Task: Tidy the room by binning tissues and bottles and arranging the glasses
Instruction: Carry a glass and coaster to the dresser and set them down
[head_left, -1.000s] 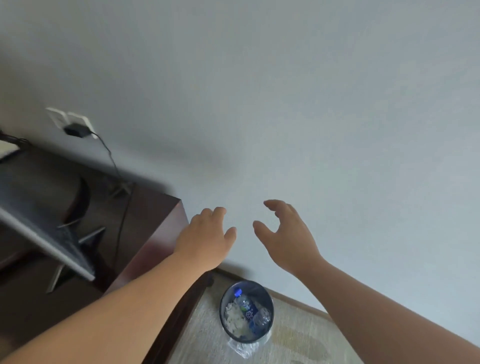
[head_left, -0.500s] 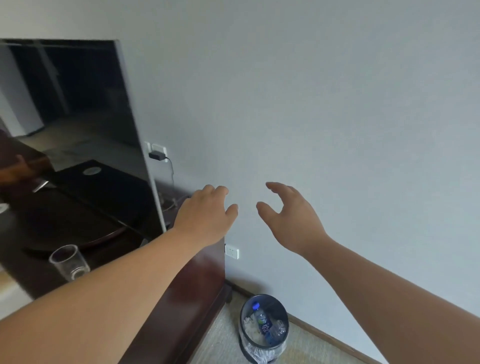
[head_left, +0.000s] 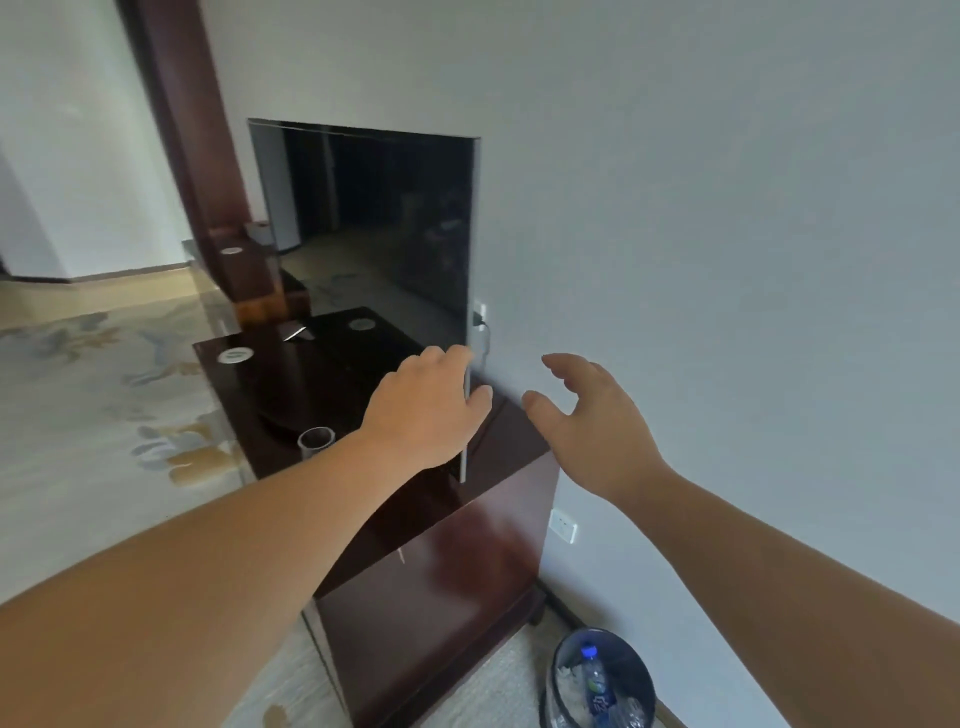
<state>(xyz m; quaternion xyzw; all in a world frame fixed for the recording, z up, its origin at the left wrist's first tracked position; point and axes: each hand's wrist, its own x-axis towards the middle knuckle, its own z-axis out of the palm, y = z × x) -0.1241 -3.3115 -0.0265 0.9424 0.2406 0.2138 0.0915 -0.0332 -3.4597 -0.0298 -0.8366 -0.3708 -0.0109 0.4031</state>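
Both arms reach forward over a dark, glossy wooden table (head_left: 467, 566) that stands against a pale grey wall (head_left: 727, 208). The left hand (head_left: 426, 410) hangs in the air above the table's near end, back toward the camera, its fingers (head_left: 457, 359) loosely curled, slightly apart and holding nothing; in the picture it overlaps the lower right edge of the television (head_left: 374, 234), but whether it touches the screen cannot be told. The right hand (head_left: 592, 426) is raised just beside it, in front of the wall, also empty, with the thumb spread away from bent, separated fingers (head_left: 563, 364). A clear glass (head_left: 316, 440) stands upright on the table near its front edge, just left of the left wrist, its lower part hidden behind the forearm. Farther back on the tabletop lie two small white round discs (head_left: 235, 355). The bin (head_left: 566, 654) sits on the floor at the bottom of the view, near the table's end and close to the wall; inside it are a clear bottle (head_left: 596, 686) with a blue cap and blue label and some crumpled white tissues (head_left: 567, 676). A white wall socket (head_left: 562, 525) is set low on the wall beside the table, and patterned carpet (head_left: 104, 415) covers the floor to the left.
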